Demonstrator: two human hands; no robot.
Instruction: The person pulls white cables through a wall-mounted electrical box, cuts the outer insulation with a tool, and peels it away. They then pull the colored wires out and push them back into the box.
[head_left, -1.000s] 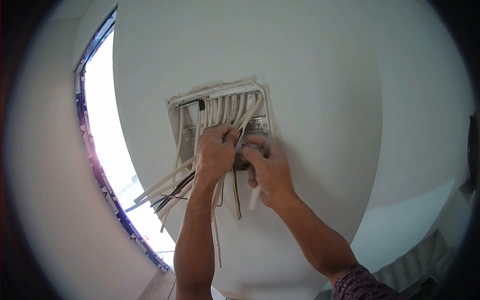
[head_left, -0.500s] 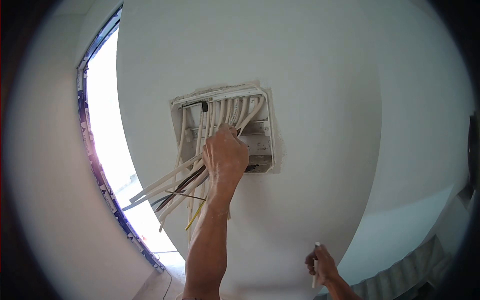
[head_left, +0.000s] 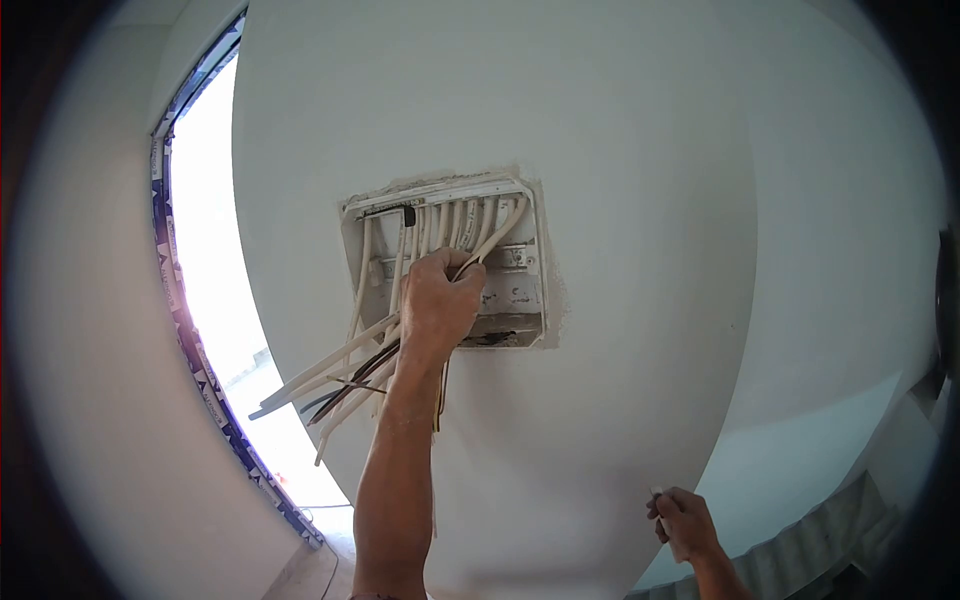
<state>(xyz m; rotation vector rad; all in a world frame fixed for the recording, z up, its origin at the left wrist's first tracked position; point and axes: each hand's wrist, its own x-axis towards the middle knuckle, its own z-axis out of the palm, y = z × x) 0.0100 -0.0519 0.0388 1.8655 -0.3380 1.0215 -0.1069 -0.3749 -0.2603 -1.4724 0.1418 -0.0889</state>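
White plastic frames one rectangular recessed wiring box point(head_left: 543, 285), set in a pale grey plastered wall point(head_left: 620, 150) around and behind the fingers of the left hand point(head_left: 438, 305). Those fingers are bent and pinched together on one thick white sheathed cable point(head_left: 505, 231), which slants down to them from the box's upper right corner. Above the fingers, at least eight white sheathed cables point(head_left: 457, 224) enter along the top of the box; overlap prevents an exact count. Some carry small printed marks, too fine to read. One black angular piece point(head_left: 408, 215) sits above and left of these fingers, and one slotted metal rail point(head_left: 516, 257) lies just to their right. Below and left of them, several cut white cable ends point(head_left: 318, 377) fan outward alongside a few thin dark wires point(head_left: 362, 371).

Well below and right of the left fingers, the right hand point(head_left: 688, 522) has its fingers curled closed around one short white rod point(head_left: 656, 491), mostly covered by the hand. Far left of both hands, blue-and-white protective film point(head_left: 178, 285) bears repeated triangular logos and lettering, illegible here.
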